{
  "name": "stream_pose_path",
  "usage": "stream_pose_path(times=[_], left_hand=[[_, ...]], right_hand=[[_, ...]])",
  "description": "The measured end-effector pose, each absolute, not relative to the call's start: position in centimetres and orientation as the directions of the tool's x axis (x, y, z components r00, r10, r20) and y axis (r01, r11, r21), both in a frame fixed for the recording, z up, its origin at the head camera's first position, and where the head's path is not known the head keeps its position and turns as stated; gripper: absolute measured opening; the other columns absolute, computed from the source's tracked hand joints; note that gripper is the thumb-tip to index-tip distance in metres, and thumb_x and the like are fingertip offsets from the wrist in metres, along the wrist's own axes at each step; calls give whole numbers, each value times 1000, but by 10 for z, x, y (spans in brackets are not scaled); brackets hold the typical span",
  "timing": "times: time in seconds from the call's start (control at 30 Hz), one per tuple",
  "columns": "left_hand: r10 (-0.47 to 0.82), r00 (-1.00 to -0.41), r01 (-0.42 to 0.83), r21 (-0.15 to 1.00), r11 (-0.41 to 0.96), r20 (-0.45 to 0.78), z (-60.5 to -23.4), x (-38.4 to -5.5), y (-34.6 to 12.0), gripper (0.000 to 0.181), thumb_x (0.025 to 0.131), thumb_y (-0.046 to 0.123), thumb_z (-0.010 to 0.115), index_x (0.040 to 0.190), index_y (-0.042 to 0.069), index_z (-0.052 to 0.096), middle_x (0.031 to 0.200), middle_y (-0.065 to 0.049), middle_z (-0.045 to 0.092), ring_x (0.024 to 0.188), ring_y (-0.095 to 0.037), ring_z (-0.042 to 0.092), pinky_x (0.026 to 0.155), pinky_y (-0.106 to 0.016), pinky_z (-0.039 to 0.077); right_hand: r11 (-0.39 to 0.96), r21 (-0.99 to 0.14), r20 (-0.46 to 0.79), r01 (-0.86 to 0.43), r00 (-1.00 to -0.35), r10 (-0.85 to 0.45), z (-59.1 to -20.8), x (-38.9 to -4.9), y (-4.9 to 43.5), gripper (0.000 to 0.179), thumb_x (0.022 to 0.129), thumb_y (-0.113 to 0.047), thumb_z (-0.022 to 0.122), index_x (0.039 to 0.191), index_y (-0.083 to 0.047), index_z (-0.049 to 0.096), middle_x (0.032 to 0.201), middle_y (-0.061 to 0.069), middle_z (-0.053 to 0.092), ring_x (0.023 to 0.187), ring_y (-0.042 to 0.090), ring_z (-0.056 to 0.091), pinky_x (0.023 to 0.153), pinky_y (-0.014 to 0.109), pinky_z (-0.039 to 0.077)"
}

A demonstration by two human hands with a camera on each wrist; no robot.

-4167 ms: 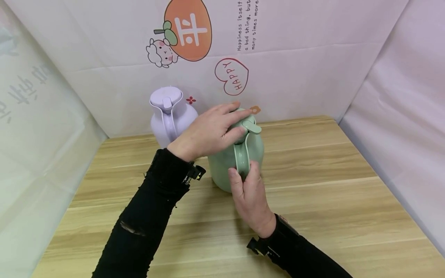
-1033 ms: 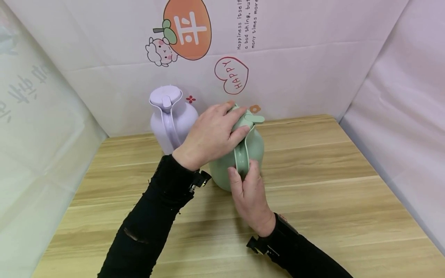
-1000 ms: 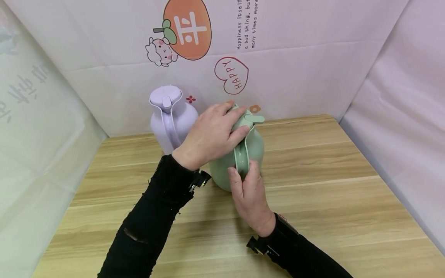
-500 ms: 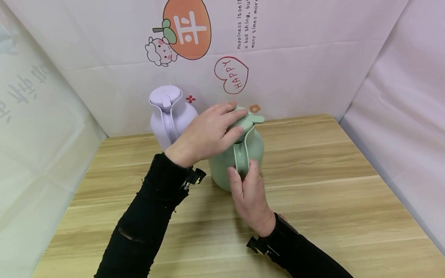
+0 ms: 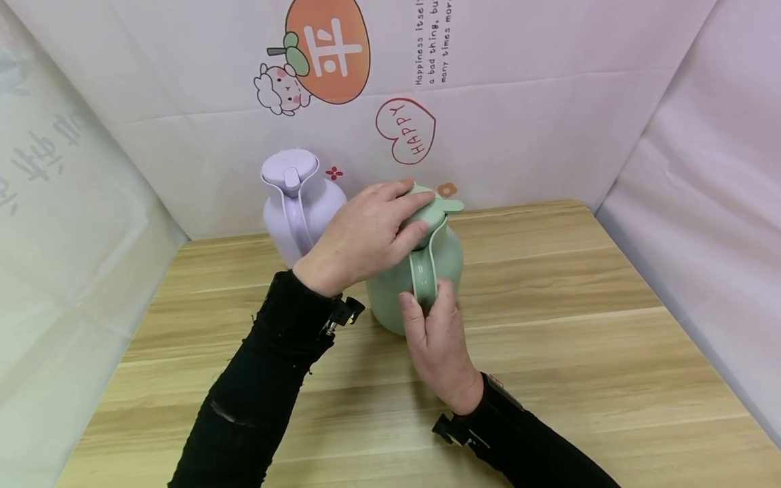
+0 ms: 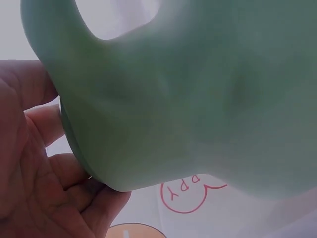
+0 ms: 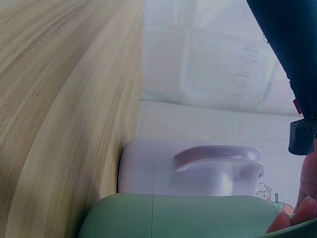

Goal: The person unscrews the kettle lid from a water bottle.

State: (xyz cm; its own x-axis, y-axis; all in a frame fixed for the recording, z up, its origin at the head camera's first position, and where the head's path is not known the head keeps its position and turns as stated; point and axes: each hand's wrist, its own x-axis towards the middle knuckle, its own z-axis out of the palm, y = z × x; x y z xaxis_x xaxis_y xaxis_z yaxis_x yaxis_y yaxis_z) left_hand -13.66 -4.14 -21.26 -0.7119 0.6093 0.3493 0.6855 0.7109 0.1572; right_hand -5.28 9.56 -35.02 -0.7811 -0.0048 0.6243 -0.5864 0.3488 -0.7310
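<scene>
A green thermos jug (image 5: 389, 298) stands upright on the table. My left hand (image 5: 360, 234) lies over its top, with fingers and thumb gripping the round lid (image 5: 430, 218). The lid's flat lever (image 5: 450, 206) points right, out of line with the handle (image 5: 424, 276). My right hand (image 5: 442, 352) holds that handle low down, thumb on its near side. In the left wrist view the fingers (image 6: 72, 168) bend around the edge of the green jug's top (image 6: 163, 114). The right wrist view shows the green jug's side (image 7: 198, 213), while the right hand is out of sight there.
A lilac thermos jug (image 5: 326, 202) stands just left of the green one, its lever in line with its handle, partly behind my left forearm. The wooden table (image 5: 579, 325) ends at a printed white cloth (image 5: 518, 135) at the back. Cloth walls flank both sides.
Since the earliest frame, the lid's lever has swung from lower right to straight right, away from the handle. Over the last second my left hand slid back slightly around the lid. My right hand stays put.
</scene>
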Motion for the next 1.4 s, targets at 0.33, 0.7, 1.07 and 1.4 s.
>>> stream_pose_path(times=[0.33, 0.7, 1.07, 1.4], left_hand=[[579, -712, 667, 125, 734, 398, -213, -134, -37, 45, 106, 36, 52, 145, 16, 64, 147, -13, 62, 142, -28, 53, 122, -41, 36], [558, -698, 662, 108, 742, 449, -215, -133, -35, 44, 103, 37, 57, 140, 15, 68, 139, -13, 67, 134, -30, 59, 116, -45, 43], [573, -737, 664, 228, 712, 359, -212, -138, -39, 54, 107, 41, 47, 156, 17, 52, 162, -16, 43, 151, -32, 40, 125, -46, 31], [613, -729, 680, 218, 700, 305, -212, -140, -39, 51, 108, 37, 41, 154, 19, 54, 160, -14, 47, 151, -28, 41, 127, -39, 29]], right_hand=[[352, -737, 617, -577, -787, 1, -349, -52, 96, 32, 110, -22, 52, 122, 6, 43, 99, 15, 60, 89, 21, 59, 73, 33, 50], [355, -736, 617, -577, -787, -1, -349, -52, 96, 33, 110, -23, 52, 122, 6, 42, 101, 16, 61, 90, 21, 60, 73, 33, 51], [355, -735, 616, -578, -788, -9, -349, -52, 96, 33, 111, -24, 51, 122, 5, 42, 96, 13, 58, 86, 20, 58, 71, 32, 49], [353, -736, 615, -578, -789, -10, -349, -53, 96, 34, 111, -26, 50, 122, 6, 42, 97, 13, 57, 86, 20, 57, 71, 32, 49]])
